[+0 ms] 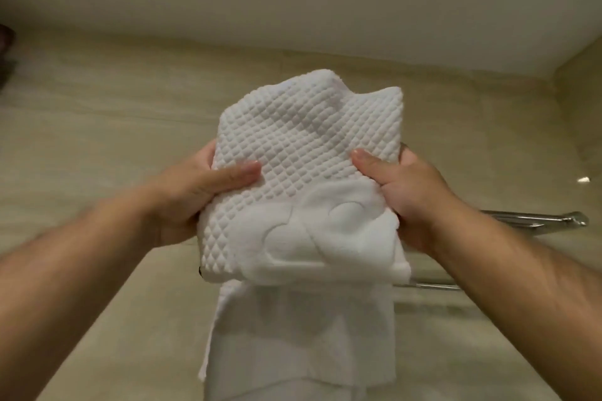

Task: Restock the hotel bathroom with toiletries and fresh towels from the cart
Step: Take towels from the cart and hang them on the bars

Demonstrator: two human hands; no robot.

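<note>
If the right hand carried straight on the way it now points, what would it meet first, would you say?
The right hand already grips the white waffle-textured folded towel; beyond that, probably the beige marble-look wall, though depth is unclear.

1 head view looks close, forward-down at the wall (pixel 97 127).

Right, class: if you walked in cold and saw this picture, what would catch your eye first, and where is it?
A folded white towel with a raised diamond weave fills the centre, gripped at its sides by the left hand and the right hand. Below it, another white towel hangs down. At the right, a chrome rail juts out against the beige stone wall.
</note>
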